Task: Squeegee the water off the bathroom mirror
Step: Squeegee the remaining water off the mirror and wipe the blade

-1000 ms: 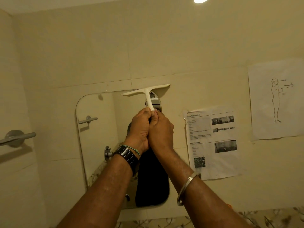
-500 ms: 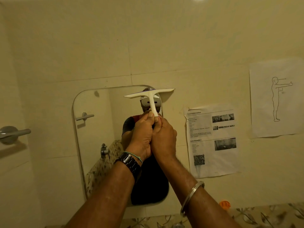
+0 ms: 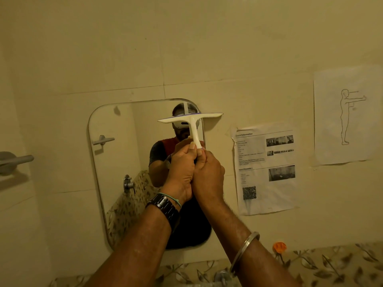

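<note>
The sheet (image 3: 265,168) heading ends "Information". The left hand (image 3: 180,172) and right hand (image 3: 209,175) grip the squeegee (image 3: 190,119) handle, which points down. Its blade lies crosswise over the mirror (image 3: 116,162).

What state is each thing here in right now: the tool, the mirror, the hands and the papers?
Mirror, fixed on the wall; wetness cannot be told.
Squeegee, held upright by its handle, blade across the mirror's top right edge.
Left hand, gripping the handle.
Right hand, gripping the handle beside it.
Printed sheet, stuck to the wall, wrinkled.
Drawing sheet, stuck to the wall.
</note>
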A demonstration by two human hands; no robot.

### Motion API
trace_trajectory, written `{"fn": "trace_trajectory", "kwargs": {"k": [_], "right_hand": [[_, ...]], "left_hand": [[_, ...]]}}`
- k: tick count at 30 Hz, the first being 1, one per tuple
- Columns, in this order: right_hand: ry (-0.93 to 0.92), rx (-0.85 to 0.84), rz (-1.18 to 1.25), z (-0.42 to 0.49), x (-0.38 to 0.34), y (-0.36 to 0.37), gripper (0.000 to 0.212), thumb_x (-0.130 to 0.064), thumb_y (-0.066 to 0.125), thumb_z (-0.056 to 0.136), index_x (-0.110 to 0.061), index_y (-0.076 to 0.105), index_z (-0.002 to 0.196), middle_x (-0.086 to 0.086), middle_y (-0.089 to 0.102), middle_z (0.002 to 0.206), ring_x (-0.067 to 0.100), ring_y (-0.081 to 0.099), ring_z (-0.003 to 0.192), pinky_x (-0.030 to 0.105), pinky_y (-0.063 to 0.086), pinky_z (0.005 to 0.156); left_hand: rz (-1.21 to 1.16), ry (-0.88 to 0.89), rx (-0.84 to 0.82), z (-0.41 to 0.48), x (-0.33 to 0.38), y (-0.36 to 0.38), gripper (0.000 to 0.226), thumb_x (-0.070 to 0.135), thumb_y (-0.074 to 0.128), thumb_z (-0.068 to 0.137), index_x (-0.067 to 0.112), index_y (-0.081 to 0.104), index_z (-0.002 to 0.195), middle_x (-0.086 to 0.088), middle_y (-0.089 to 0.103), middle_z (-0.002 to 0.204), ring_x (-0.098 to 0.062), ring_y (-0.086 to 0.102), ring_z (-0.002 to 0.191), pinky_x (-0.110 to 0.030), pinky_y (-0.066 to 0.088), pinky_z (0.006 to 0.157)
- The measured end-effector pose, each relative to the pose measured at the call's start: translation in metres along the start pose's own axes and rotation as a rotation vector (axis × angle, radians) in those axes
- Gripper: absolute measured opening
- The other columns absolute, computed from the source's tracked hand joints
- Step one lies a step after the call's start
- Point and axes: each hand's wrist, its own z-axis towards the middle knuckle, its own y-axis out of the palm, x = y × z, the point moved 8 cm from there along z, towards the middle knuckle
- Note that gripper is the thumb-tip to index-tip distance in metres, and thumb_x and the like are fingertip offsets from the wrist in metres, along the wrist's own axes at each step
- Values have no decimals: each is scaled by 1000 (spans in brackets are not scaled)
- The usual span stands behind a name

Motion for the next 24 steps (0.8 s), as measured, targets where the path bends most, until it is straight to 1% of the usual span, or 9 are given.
{"fn": "trace_trajectory", "kwargs": {"k": [3, 7, 12, 14, 16, 17, 19, 22, 24], "right_hand": [[16, -2, -4, -5, 5, 0, 40, -44, 35, 110, -24, 67, 123, -20, 56, 78, -3, 58, 72, 6, 35, 56], [22, -17, -3, -11, 9, 0, 40, -43, 37, 110, -21, 67, 127, -15, 64, 92, 4, 63, 82, 9, 42, 65], [28, -12, -28, -17, 12, -2, 41, -43, 37, 110, -22, 67, 128, -17, 62, 91, -5, 56, 73, 1, 39, 55], [35, -14, -25, -20, 14, -2, 40, -43, 38, 110, -21, 66, 129, -15, 63, 93, -4, 57, 74, 3, 40, 57], [41, -17, -19, -23, 15, -2, 40, -42, 39, 110, -20, 66, 130, -10, 68, 99, 2, 62, 81, 10, 49, 68], [41, -16, -22, -26, 16, -3, 40, -42, 39, 110, -21, 66, 130, -9, 69, 100, 3, 63, 82, 13, 51, 70], [32, -6, -24, -29, 16, -4, 39, -42, 39, 109, -21, 66, 129, -11, 68, 96, 0, 62, 77, 10, 47, 65], [25, 5, 0, -31, 13, -6, 40, -41, 39, 109, -19, 67, 128, -9, 71, 96, 3, 65, 80, 16, 55, 71], [10, 17, 29, -30, 10, -9, 40, -40, 39, 109, -18, 68, 125, -13, 68, 90, 2, 65, 79, 10, 50, 68]], "left_hand": [[-10, -17, -3, -2, -6, -2, 23, 25, 55, 106, 17, 77, 106, -1, 79, 90, -10, 76, 84, -22, 60, 70], [-9, -46, -11, -5, -14, -5, 25, 28, 55, 106, 14, 75, 112, -2, 79, 93, -11, 77, 86, -27, 61, 78], [-14, -57, -15, -9, -20, -8, 26, 26, 55, 106, 10, 73, 114, -4, 78, 95, -13, 75, 91, -25, 61, 75], [0, -56, -20, -10, -22, -8, 26, 26, 54, 107, 9, 72, 114, -6, 77, 99, -14, 75, 92, -24, 61, 75], [15, -56, -22, -13, -23, -10, 25, 26, 54, 106, 11, 73, 112, -4, 77, 95, -11, 76, 86, -21, 60, 70], [22, -56, -27, -14, -25, -11, 24, 26, 54, 106, 13, 74, 110, -2, 78, 91, -9, 76, 83, -20, 60, 68], [35, -56, -45, -17, -27, -12, 24, 27, 53, 106, 15, 74, 110, 1, 78, 87, -7, 76, 82, -20, 60, 68], [55, -50, -62, -20, -25, -12, 27, 28, 52, 107, 14, 73, 114, -1, 78, 92, -9, 75, 86, -20, 60, 72], [73, -30, -80, -21, -19, -9, 29, 29, 51, 107, 11, 72, 116, -4, 76, 97, -9, 74, 88, -20, 60, 75]]}}
